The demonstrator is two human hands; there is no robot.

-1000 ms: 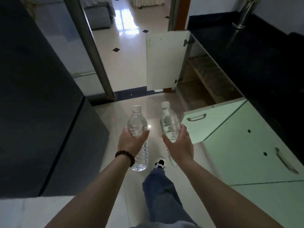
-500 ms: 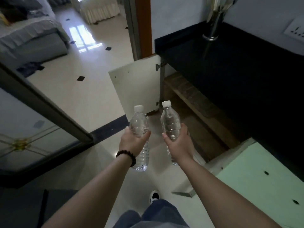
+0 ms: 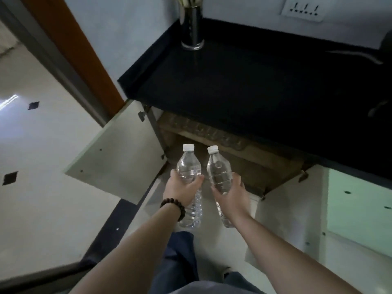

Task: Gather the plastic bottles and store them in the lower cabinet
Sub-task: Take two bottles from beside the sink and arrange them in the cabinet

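Note:
I hold two clear plastic bottles with white caps, both upright, in front of the open lower cabinet (image 3: 250, 166). My left hand (image 3: 182, 189), with a dark bead bracelet on the wrist, is shut on the left bottle (image 3: 189, 166) around its middle. My right hand (image 3: 233, 192) grips the right bottle (image 3: 218, 168), which leans slightly left. The bottles are a few centimetres apart. The cabinet's wooden shelves show under the black countertop (image 3: 254, 81), and a row of clear bottles lies on the upper shelf (image 3: 203, 130).
The cabinet's left door (image 3: 118, 155) stands swung open to my left, and the right door (image 3: 284, 209) hangs open beside pale green cabinet fronts (image 3: 358, 204). A metal vase (image 3: 192, 26) stands on the countertop's far left corner. An orange door frame (image 3: 70, 43) borders the tiled floor.
I have stepped closer and turned toward the cabinet; its opening now lies directly behind the bottles. Both hands keep the same grip on the bottles.

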